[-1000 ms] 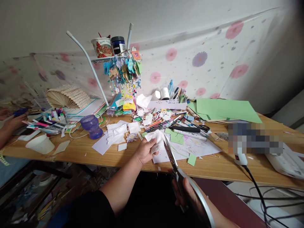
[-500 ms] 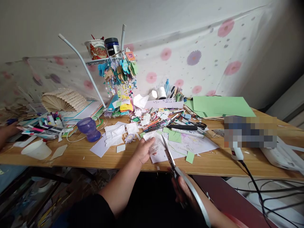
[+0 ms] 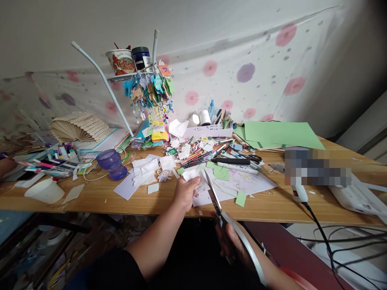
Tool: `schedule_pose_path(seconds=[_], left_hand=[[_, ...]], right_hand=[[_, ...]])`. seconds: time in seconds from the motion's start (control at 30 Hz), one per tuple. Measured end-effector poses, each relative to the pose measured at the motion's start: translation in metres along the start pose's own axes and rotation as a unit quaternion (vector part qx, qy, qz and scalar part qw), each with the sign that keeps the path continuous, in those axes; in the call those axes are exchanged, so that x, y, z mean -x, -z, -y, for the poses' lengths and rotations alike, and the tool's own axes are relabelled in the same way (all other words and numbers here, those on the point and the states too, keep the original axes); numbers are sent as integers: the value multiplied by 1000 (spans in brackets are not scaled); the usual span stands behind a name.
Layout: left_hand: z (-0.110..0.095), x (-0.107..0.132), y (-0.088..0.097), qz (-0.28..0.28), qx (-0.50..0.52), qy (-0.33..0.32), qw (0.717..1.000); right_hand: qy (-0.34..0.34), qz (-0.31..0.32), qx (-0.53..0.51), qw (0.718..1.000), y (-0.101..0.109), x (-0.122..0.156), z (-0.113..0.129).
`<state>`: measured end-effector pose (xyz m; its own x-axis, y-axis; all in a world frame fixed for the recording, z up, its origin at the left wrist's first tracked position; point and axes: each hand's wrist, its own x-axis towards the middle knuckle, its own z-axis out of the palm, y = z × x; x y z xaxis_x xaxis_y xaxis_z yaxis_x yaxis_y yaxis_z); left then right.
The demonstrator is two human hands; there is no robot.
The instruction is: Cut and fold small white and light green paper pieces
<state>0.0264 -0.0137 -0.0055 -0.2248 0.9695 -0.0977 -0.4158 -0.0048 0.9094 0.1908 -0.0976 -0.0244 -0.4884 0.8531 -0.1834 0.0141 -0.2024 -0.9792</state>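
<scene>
My left hand (image 3: 186, 193) pinches a small white textured sheet (image 3: 202, 184), thumb on top, just above the table's front edge. My right hand (image 3: 234, 241) is wrapped round the handles of a large pair of scissors (image 3: 215, 197), whose blades point up and away from me. The blade tips are close to the right edge of the sheet; whether they touch it I cannot tell. Below them lies a white drawing sheet (image 3: 263, 183) with green paper scraps (image 3: 241, 199) on it.
Pens and pencils (image 3: 208, 155) are heaped mid-table, with crumpled white tissues (image 3: 145, 171) to their left. A purple cup (image 3: 112, 164) and a white tub (image 3: 45, 191) stand further left. Green card (image 3: 281, 135) lies at the back right. Another person's hand (image 3: 7, 165) is at far left.
My left thumb and hand have shifted slightly right over the white sheet. The scissors have barely moved. The other person's hand at far left has drawn back a little.
</scene>
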Motion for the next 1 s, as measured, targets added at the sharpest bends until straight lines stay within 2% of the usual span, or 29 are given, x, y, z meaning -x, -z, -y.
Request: schedule_pose_path(seconds=[0.2, 0.33, 0.53, 0.77, 1.0], left_hand=[[-3, 1, 0, -24, -13, -35, 999], [-8, 0, 0, -35, 22, -19, 999], [-10, 6, -3, -20, 57, 6, 998], [1, 11, 0, 4, -18, 18, 1000], [2, 12, 0, -23, -33, 24, 999]], right_hand=[[5, 13, 18, 1000, 2, 2, 1], [24, 38, 28, 999, 3, 2, 3], [29, 38, 8, 999, 1, 1, 2], [7, 20, -25, 999, 3, 1, 1], [15, 4, -11, 1000, 2, 0, 1]])
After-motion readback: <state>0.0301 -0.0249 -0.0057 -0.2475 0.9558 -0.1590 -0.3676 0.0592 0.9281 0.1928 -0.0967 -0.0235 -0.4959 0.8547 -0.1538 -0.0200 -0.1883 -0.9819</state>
